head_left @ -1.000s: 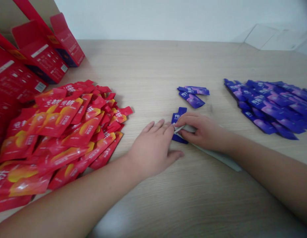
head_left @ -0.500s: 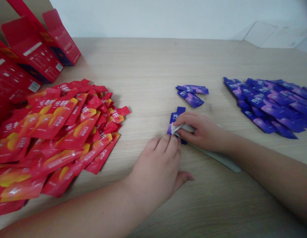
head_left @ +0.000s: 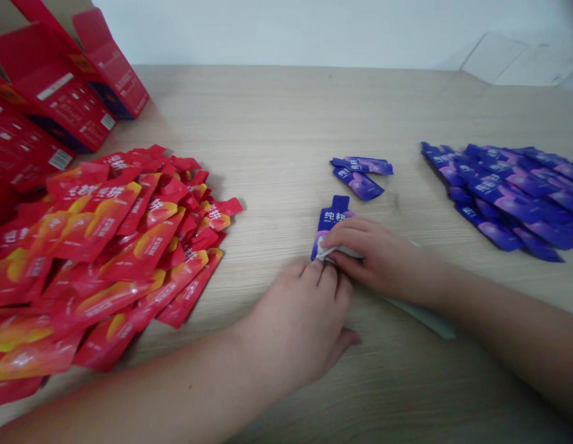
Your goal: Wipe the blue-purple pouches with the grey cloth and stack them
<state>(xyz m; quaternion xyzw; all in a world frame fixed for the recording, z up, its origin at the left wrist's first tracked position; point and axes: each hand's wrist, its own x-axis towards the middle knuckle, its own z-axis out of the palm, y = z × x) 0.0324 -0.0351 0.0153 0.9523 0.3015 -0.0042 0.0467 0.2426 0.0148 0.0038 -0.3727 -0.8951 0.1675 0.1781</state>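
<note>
A purple sachet (head_left: 331, 220) lies on the wooden table (head_left: 286, 123) in the middle. My right hand (head_left: 383, 259) rests over its lower end, fingers closed on the mouth of a pale plastic bag (head_left: 422, 313) that trails out under my wrist. My left hand (head_left: 305, 320) sits just in front, fingers curled down, fingertips touching the bag's mouth beside the sachet. Whether the left fingers pinch the bag is hidden.
A big heap of red sachets (head_left: 105, 246) covers the left side, with open red cartons (head_left: 68, 92) behind it. Two loose purple sachets (head_left: 360, 176) lie past the hands. A spread of purple sachets (head_left: 508, 194) fills the right. Clear plastic sheets (head_left: 512, 58) lie far right.
My left hand pulled back toward me and its fingers curled from flat to bent at the bag's mouth. More of the purple sachet now shows above my right hand.
</note>
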